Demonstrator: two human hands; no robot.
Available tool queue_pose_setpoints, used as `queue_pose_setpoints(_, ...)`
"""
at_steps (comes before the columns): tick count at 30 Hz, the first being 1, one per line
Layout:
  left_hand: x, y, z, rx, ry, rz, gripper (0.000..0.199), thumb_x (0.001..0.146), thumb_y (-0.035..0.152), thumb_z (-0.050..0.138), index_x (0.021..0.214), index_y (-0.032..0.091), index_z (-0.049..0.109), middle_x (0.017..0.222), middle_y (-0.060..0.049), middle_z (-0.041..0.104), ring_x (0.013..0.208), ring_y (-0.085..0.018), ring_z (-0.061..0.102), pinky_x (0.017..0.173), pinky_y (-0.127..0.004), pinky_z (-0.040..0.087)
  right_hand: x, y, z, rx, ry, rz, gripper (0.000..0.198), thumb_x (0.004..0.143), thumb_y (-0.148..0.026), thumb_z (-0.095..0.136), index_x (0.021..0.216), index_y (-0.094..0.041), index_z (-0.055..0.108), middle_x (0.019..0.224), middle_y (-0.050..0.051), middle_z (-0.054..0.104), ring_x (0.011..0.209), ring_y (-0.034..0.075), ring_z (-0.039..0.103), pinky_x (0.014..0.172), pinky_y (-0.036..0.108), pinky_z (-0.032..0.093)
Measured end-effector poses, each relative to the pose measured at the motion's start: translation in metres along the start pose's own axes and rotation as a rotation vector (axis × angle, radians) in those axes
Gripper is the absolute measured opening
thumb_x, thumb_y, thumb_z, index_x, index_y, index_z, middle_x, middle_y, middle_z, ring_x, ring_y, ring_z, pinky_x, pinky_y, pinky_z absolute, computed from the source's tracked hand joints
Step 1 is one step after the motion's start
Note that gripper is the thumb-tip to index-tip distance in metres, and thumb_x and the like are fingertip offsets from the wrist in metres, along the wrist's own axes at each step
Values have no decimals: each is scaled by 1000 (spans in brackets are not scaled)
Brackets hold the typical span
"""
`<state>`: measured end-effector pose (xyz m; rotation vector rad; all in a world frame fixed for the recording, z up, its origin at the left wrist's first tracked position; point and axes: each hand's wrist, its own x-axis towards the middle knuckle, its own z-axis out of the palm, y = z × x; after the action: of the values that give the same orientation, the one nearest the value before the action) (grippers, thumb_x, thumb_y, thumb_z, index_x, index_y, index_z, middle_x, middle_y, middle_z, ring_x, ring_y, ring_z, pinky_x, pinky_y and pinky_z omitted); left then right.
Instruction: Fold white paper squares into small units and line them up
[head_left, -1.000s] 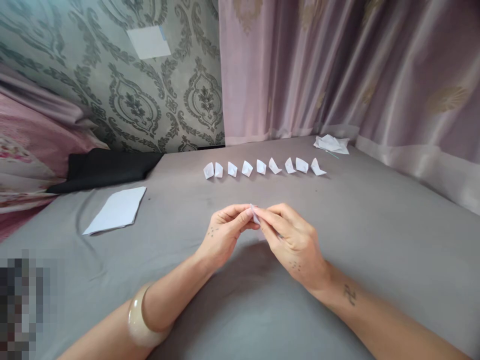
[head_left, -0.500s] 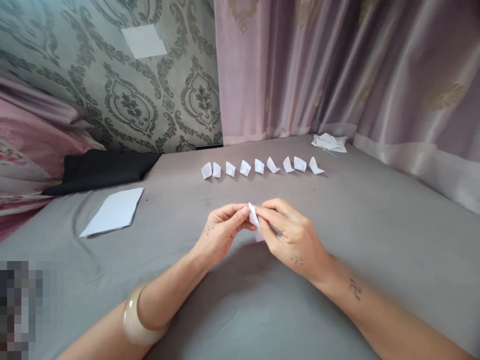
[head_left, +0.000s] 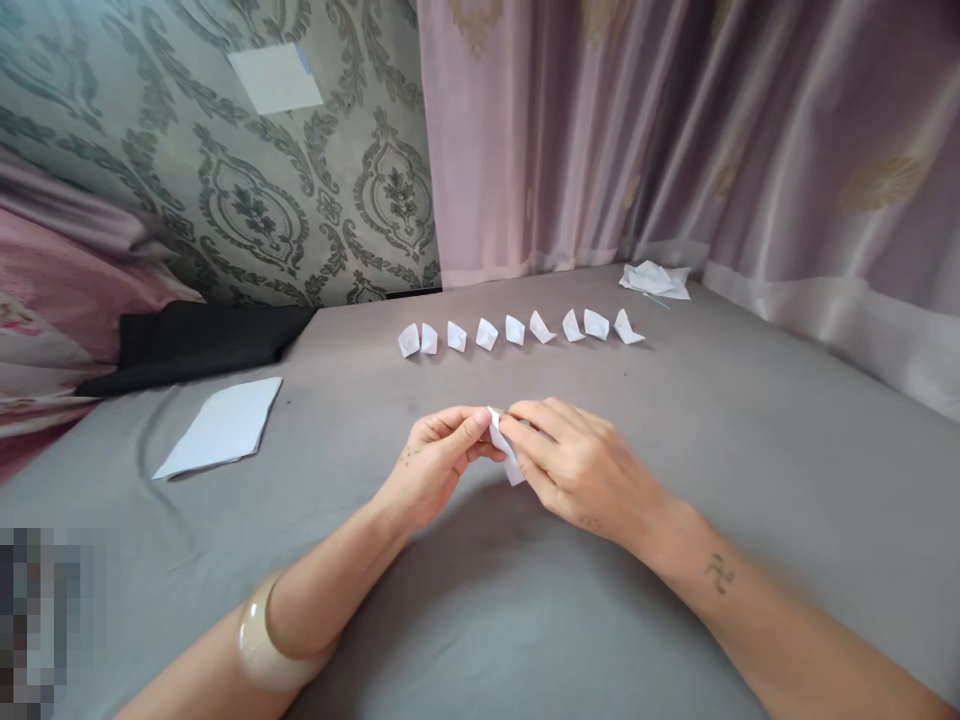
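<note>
A small piece of white paper [head_left: 503,452] is pinched at the centre of the frame between the left hand [head_left: 435,462] and the right hand [head_left: 581,468]; the fingers of both hands are closed on it from either side, just above a grey bed sheet [head_left: 750,440]. A cream bangle [head_left: 262,640] is worn on the left forearm, at the lower left. Above the hands, a row of nine small folded paper pieces [head_left: 517,330] is laid across the sheet; a crumpled heap of white paper [head_left: 654,280] is seen at the upper right, beside pink curtains [head_left: 675,130]. A flat white sheet [head_left: 217,428] lies at the left, near a black cloth [head_left: 195,340]. The pinched paper is so small that it could probably slip or tear if pressed unevenly; a crooked crease could be caused by fingers that hide the fold.
</note>
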<state>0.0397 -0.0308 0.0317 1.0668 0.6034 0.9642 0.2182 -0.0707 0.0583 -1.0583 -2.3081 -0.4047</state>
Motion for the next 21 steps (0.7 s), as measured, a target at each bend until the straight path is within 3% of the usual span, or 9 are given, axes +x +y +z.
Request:
queue_pose_setpoints(11,-1,0,3,-9,61,-26,18,85,29,64,77,15,73,76,-4,67,72,-11,60,70,-24,51,-2,2,4,42,8,-56,24,87,-8,45,101,-13,64,89,6,67,71,15,55,63,29,45)
queue_pose_setpoints(17,-1,1,5,8,131,25,18,83,31,65,77,16,73,75,-3,66,72,-12,60,71,-25,50,-2,-4,7,122,8,31,27,86,-9,45,106,-16,62,102,7,67,83,17,60,72,30,49)
queue_pose_setpoints(21,0,2,5,-5,186,54,18,82,32,66,75,16,72,75,-2,66,73,-12,60,70,-24,49,-3,-7,7,233,4,128,24,84,-10,47,96,-21,65,107,5,65,85,16,60,72,30,50)
